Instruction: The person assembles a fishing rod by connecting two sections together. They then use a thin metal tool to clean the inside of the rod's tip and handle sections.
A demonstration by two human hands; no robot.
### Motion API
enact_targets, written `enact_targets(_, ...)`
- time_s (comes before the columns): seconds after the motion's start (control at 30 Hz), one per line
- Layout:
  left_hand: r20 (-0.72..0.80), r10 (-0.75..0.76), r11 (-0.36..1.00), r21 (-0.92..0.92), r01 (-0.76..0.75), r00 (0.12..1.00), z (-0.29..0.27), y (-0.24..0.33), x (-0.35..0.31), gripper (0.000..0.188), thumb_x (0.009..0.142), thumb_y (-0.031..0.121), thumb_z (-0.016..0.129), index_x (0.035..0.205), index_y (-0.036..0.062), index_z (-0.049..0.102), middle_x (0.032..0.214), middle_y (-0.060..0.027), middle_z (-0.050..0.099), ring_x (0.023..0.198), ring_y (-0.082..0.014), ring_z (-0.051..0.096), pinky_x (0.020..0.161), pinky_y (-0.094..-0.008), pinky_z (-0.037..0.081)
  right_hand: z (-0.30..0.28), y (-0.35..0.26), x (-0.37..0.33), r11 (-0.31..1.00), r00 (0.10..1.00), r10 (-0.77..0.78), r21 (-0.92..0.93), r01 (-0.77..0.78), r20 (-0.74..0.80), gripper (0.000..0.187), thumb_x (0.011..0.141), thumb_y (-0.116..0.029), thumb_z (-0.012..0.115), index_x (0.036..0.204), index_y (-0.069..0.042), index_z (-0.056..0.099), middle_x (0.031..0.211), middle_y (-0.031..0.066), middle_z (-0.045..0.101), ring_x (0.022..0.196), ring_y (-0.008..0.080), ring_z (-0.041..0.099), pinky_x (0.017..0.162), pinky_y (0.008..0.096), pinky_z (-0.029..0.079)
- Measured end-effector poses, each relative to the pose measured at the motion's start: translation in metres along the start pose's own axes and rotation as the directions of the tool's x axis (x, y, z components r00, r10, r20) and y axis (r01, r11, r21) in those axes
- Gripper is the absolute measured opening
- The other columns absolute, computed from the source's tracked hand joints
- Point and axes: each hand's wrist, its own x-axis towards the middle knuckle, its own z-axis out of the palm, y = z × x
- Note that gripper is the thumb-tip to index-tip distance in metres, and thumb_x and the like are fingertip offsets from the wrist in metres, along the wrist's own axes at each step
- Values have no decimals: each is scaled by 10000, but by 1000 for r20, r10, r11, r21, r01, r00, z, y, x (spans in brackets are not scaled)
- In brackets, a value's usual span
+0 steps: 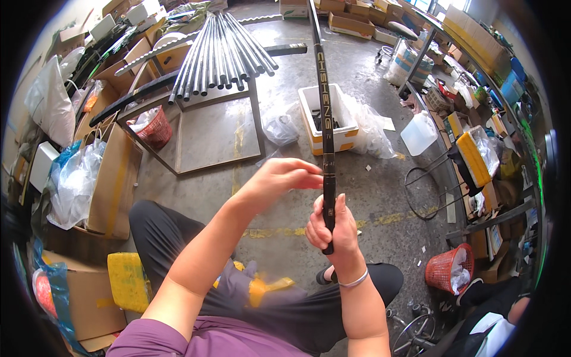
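Observation:
A long black fishing rod [326,128] with gold lettering stands nearly upright before me, its upper end running out of the top of the view. My right hand [338,232] is wrapped round its thick butt end, thumb pointing up along it. Just above, my left hand [284,178] reaches in from the left with fingers stretched out together. Its fingertips come up to the rod's side; whether they touch it I cannot tell. A bundle of dark shiny tubes [223,56] lies fanned out across a rack at the far left.
A metal frame [257,128] holds up the rack. Past the rod stands a white foam box [306,110] beside plastic bags. Red baskets [440,269] and a white jug [419,133] are at the right, cardboard boxes [116,190] at the left. Another person's leg [505,303] shows at lower right.

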Motion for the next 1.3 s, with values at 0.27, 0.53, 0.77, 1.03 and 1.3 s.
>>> enact_targets(0.27,-281,-219,972,22,234,934,-43,-83,-27,203,912,203,586,887,8,637,775,-73,656,692,-142,638,727,-269,517,-7,-1,11,960,988,118,266,-88,-101,443,997,-465,259,906,-90,475,490,-12,346,385,130,312,407,270,293)
enact_targets(0.53,-10,-252,961,113,252,968,11,-75,-71,205,917,213,566,906,10,593,757,-29,610,708,-112,575,691,-261,451,-6,2,23,993,966,62,116,-34,-250,415,989,-460,315,937,-74,459,582,21,418,490,152,423,481,277,363)
enact_targets(0.77,205,-216,784,-546,295,954,64,-37,-77,470,941,427,481,1111,-3,565,812,-46,610,728,-134,581,697,-278,473,-21,-2,32,977,978,96,204,-58,-185,410,983,-449,347,951,-61,475,635,44,494,715,230,591,667,336,513)
enact_targets(1.03,40,-302,667,-705,241,953,82,-28,-55,334,953,292,505,1090,-4,577,728,-12,526,628,-118,493,592,-255,413,-33,5,32,961,993,90,268,-67,-72,427,995,-433,302,1024,-48,484,726,81,562,810,270,627,706,347,536)
enact_targets(1.3,37,-288,667,-709,228,957,84,-23,-55,269,945,272,529,1019,18,578,651,32,395,560,-84,360,533,-237,321,-31,3,30,979,994,55,202,-35,-95,490,1007,-428,242,1061,-16,501,738,91,588,807,264,631,717,350,532)
